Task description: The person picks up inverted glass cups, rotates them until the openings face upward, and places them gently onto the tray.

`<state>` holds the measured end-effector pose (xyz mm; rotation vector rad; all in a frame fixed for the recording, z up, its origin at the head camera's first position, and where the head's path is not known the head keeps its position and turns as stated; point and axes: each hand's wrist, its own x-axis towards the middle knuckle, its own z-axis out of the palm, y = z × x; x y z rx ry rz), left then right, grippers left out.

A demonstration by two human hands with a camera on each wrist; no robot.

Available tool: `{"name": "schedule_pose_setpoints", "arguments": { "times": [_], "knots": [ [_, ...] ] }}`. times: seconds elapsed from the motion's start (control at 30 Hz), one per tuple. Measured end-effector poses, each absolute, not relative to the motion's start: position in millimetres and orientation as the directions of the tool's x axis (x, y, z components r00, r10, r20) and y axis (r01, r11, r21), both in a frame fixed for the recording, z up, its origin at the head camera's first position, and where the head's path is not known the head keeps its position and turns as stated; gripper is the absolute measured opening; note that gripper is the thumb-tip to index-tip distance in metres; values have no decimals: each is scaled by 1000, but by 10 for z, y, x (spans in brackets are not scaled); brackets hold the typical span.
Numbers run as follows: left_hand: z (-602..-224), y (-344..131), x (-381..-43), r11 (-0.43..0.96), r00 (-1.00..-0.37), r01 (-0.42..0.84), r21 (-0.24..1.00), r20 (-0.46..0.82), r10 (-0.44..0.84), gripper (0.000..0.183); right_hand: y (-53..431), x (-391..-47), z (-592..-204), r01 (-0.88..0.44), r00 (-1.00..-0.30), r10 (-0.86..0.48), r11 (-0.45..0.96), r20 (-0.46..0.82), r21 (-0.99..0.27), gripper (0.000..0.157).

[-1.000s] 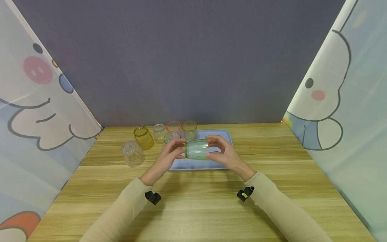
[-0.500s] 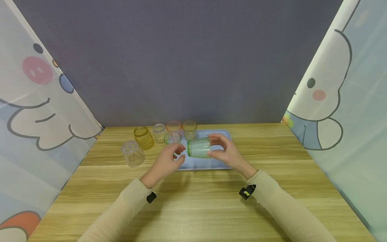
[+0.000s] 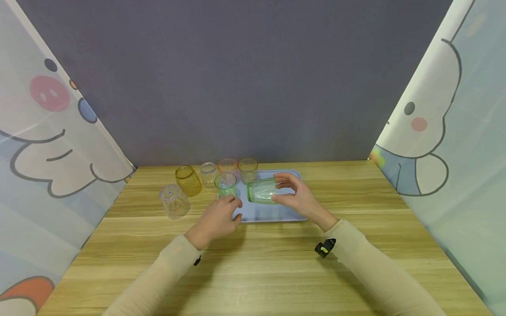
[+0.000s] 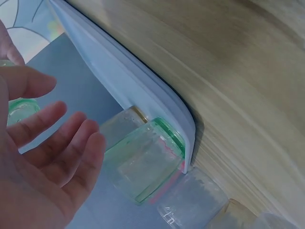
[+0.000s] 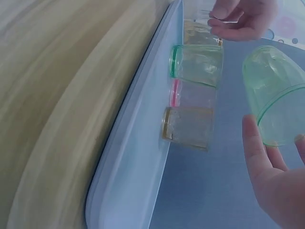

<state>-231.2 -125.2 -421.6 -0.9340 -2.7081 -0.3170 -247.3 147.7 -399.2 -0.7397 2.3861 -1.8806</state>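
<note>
Fingers of the R hand pinched on the green glass, held approx. sideways above the blue tray! L hand: fingers apart, loosely bent, near the 2nd green glass, which stands upright at the tray's L end. Right behind it, also on tray: pink-rimmed glass & brown-rimmed glass. Further L, on the wood table: amber glass btwn. a rear clear glass & a front clear glass.
</note>
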Motion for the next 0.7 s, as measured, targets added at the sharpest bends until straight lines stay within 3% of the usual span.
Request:
{"name": "schedule_pose_setpoints", "arguments": {
  "times": [0.7],
  "knots": [
    [-4351, -1329, -2360, 792, -797, 604, 94, 110, 594, 9, 1454, -2354, -3645, -308, -909, -359, 233, 213, -922, 58]
  ]
}}
